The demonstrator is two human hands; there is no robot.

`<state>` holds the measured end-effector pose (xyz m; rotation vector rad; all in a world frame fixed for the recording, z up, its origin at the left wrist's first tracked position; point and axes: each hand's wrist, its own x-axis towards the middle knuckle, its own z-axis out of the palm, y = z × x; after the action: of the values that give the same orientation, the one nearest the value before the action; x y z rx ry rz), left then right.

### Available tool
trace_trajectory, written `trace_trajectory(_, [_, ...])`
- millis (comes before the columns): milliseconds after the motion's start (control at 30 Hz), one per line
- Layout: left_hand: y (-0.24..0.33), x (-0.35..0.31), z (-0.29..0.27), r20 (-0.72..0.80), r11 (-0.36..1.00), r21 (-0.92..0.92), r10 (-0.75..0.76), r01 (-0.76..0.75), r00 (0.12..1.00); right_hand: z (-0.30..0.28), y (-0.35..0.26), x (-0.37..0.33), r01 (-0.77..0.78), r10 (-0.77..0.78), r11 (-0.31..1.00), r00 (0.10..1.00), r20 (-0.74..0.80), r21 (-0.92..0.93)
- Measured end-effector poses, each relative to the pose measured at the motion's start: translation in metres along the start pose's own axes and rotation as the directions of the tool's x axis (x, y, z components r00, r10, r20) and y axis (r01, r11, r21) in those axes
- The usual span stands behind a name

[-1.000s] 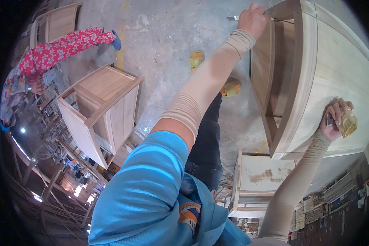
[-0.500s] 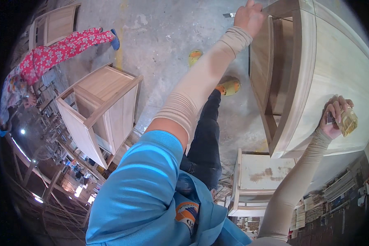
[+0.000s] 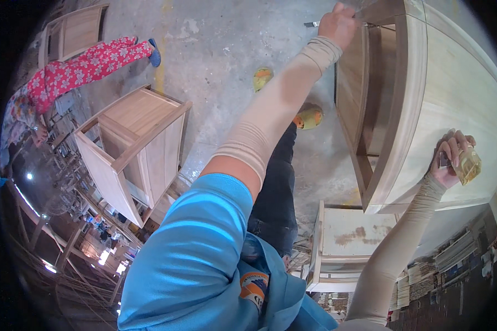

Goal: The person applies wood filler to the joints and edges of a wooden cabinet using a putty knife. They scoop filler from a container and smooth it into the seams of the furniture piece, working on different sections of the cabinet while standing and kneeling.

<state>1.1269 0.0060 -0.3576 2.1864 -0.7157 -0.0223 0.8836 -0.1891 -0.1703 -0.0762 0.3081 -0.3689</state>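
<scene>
Pale unfinished wood makes up the large cabinet [image 3: 458, 105] filling the far right of the scene. On its broad top panel the right hand [image 3: 450, 160] is resting, fingers curled closed around a small amber, glassy block [image 3: 469, 164]. Reaching far up, the left hand [image 3: 338, 23] is gripping a thin metal tool [image 3: 312, 24] at the cabinet's far corner, fingers closed round it.
</scene>
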Motion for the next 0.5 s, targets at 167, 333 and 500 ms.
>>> trace_trajectory(167, [0.002, 0.002, 0.003, 0.058, 0.998, 0.039, -0.047, 0.045, 0.997, 0.003, 0.003, -0.001, 0.011, -0.011, 1.0, 1.0, -0.005, -0.004])
trace_trajectory(333, [0.005, 0.005, -0.009, 0.084, 0.991, -0.033, 0.134, -0.131, 0.987, 0.001, 0.004, -0.001, -0.004, 0.004, 1.0, 1.0, 0.03, -0.004])
trace_trajectory(500, [0.017, 0.009, -0.008, 0.052, 0.997, -0.028, 0.072, -0.07, 0.996, 0.004, 0.002, -0.002, 0.007, -0.007, 0.999, 1.0, 0.016, -0.035])
